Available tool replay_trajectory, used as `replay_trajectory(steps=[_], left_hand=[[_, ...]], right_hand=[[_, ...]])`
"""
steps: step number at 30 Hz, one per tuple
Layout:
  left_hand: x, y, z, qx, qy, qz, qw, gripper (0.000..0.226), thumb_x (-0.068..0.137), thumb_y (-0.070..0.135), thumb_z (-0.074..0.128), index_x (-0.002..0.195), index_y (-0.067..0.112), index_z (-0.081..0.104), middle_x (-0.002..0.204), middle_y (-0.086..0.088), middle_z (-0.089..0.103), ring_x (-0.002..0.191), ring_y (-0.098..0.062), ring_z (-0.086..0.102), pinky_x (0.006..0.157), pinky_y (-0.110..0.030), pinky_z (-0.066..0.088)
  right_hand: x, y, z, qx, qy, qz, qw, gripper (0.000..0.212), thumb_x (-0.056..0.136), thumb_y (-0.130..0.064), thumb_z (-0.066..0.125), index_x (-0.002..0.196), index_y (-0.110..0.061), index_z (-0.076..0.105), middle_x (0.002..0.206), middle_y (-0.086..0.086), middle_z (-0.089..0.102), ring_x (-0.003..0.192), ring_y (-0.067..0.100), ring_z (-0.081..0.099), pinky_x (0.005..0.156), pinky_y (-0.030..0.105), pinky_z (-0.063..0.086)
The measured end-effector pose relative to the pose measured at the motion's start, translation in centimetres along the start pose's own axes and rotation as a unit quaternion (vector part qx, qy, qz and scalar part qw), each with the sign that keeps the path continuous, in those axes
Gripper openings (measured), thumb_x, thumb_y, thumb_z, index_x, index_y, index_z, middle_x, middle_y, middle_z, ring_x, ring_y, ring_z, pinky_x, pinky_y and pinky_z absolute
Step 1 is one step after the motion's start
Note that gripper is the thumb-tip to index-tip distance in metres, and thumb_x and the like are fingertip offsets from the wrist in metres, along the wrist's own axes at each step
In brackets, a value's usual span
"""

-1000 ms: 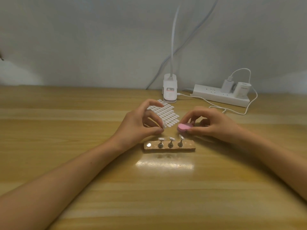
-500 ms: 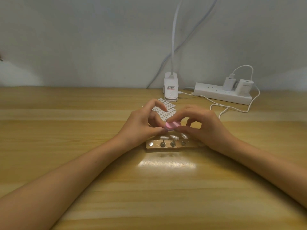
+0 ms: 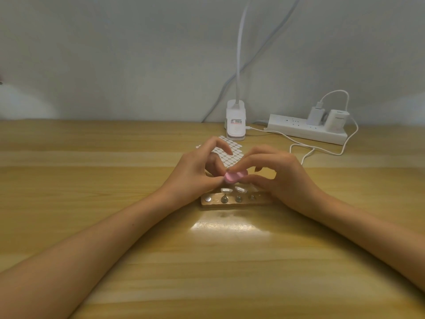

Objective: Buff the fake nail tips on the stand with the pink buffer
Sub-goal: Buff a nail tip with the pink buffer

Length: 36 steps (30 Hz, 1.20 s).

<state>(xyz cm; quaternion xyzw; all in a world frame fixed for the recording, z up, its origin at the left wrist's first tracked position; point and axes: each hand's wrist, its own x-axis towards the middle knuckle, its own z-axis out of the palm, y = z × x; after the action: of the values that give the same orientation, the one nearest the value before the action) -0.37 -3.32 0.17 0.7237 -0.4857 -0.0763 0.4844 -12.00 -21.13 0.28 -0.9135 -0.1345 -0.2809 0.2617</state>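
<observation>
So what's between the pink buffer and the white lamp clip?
A sheet of small white oval stickers lies flat between the pink buffer and the lamp clip; the head view shows it.

Open tabletop (image 3: pixel 96 185) gives us room to pass on the left and in front of the stand (image 3: pixel 236 202). Our left hand (image 3: pixel 195 172) and right hand (image 3: pixel 281 179) close over it from both sides. Behind lie a flat sticker sheet (image 3: pixel 231 155), a lamp base (image 3: pixel 235 125), a power strip (image 3: pixel 303 130) and a looping cable (image 3: pixel 322 150).
</observation>
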Motion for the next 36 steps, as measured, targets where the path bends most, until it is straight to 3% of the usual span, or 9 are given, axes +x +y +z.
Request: replay_trajectory(steps=[3,6,9,13,16,19,22,26,36], left_hand=[[-0.01,0.02,0.06,0.001,-0.004,0.007,1.000,0.043,0.080,0.004,0.080,0.115,0.014,0.055,0.076,-0.004,0.073,0.075,-0.013,0.072,0.074,-0.024,0.055],[-0.03,0.08,0.09,-0.002,0.001,0.009,1.000,0.042,0.082,0.013,0.081,0.115,0.014,0.055,0.076,-0.004,0.073,0.074,-0.012,0.072,0.071,-0.022,0.056],[0.02,-0.05,0.10,0.007,-0.002,0.015,1.000,0.045,0.080,0.002,0.079,0.117,0.014,0.055,0.075,-0.001,0.073,0.073,-0.009,0.072,0.070,-0.017,0.054],[0.04,-0.05,0.14,0.003,0.001,0.016,1.000,0.043,0.082,0.013,0.081,0.116,0.015,0.055,0.075,-0.003,0.073,0.073,-0.010,0.072,0.069,-0.019,0.054],[0.07,-0.10,0.14,0.003,-0.004,0.020,1.000,0.045,0.081,0.004,0.080,0.117,0.015,0.055,0.074,-0.001,0.073,0.073,-0.009,0.072,0.071,-0.017,0.053],[0.00,0.00,0.18,-0.001,0.001,0.022,1.000,0.044,0.081,0.016,0.082,0.116,0.014,0.056,0.074,-0.002,0.073,0.072,-0.009,0.072,0.069,-0.019,0.054],[0.11,-0.12,0.17,0.005,-0.003,0.022,1.000,0.044,0.081,0.004,0.080,0.117,0.013,0.056,0.071,0.002,0.071,0.071,-0.009,0.071,0.068,-0.015,0.051],[0.12,-0.11,0.17,-0.005,0.000,0.021,1.000,0.044,0.081,0.013,0.082,0.116,0.014,0.056,0.071,0.001,0.072,0.071,-0.011,0.072,0.067,-0.016,0.052],[0.11,-0.19,0.13,-0.006,-0.006,0.017,1.000,0.045,0.080,0.003,0.080,0.116,0.016,0.056,0.074,-0.002,0.073,0.071,-0.011,0.073,0.068,-0.016,0.051]], right_hand=[[0.10,0.10,-0.31,0.015,0.025,0.047,0.998,0.023,0.082,-0.029,0.071,0.102,-0.020,0.078,0.094,-0.003,0.071,0.092,0.019,0.059,0.073,0.032,0.050],[0.02,0.03,-0.03,-0.014,-0.007,-0.005,1.000,0.020,0.082,-0.017,0.076,0.102,-0.017,0.078,0.093,0.000,0.070,0.089,0.019,0.060,0.070,0.027,0.049],[0.16,0.05,-0.28,0.008,0.026,0.049,0.998,0.021,0.083,-0.023,0.073,0.102,-0.020,0.078,0.094,-0.005,0.070,0.093,0.019,0.057,0.073,0.030,0.049],[0.06,-0.21,0.00,-0.012,-0.009,-0.008,1.000,0.020,0.082,-0.019,0.074,0.102,-0.017,0.079,0.094,0.002,0.070,0.089,0.020,0.059,0.070,0.027,0.048],[0.16,-0.15,-0.29,0.010,0.025,0.051,0.998,0.020,0.083,-0.021,0.073,0.103,-0.020,0.078,0.094,-0.002,0.070,0.093,0.021,0.056,0.072,0.031,0.048],[0.05,-0.38,-0.02,-0.015,-0.012,-0.016,1.000,0.021,0.084,-0.022,0.071,0.103,-0.019,0.078,0.094,0.002,0.069,0.090,0.020,0.058,0.071,0.025,0.047],[0.16,-0.20,-0.21,0.016,0.023,0.047,0.999,0.022,0.084,-0.026,0.069,0.103,-0.022,0.078,0.094,0.000,0.069,0.093,0.020,0.055,0.073,0.026,0.046],[-0.01,-0.38,-0.03,-0.012,-0.012,-0.014,1.000,0.021,0.084,-0.022,0.070,0.102,-0.020,0.079,0.094,0.002,0.069,0.090,0.021,0.058,0.071,0.027,0.047],[0.05,-0.13,-0.29,0.015,0.022,0.061,0.998,0.024,0.082,-0.031,0.068,0.102,-0.025,0.078,0.093,-0.003,0.069,0.091,0.015,0.052,0.068,0.021,0.041]])
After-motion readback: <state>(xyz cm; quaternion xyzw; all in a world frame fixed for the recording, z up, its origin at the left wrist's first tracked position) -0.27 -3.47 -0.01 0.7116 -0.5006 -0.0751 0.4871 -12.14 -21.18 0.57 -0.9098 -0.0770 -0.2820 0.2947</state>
